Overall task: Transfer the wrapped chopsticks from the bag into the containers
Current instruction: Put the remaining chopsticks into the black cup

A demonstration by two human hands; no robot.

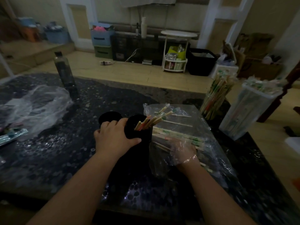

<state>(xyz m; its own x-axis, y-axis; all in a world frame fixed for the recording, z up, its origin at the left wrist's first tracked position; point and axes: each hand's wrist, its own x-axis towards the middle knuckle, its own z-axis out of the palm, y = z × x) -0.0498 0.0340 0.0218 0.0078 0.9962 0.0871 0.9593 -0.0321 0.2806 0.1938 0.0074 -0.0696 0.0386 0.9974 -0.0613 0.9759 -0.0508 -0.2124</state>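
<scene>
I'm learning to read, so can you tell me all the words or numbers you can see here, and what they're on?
Nothing here can be read; the picture is dim.
Wrapped chopsticks: green and red wrapper marks, too blurred to read.
Dark bottle: no legible label.
Teal packet: print blurred.
Black container: no print visible.

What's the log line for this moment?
left hand: grips black container | right hand: in bag, at wrapped chopsticks | fill: partial
</scene>
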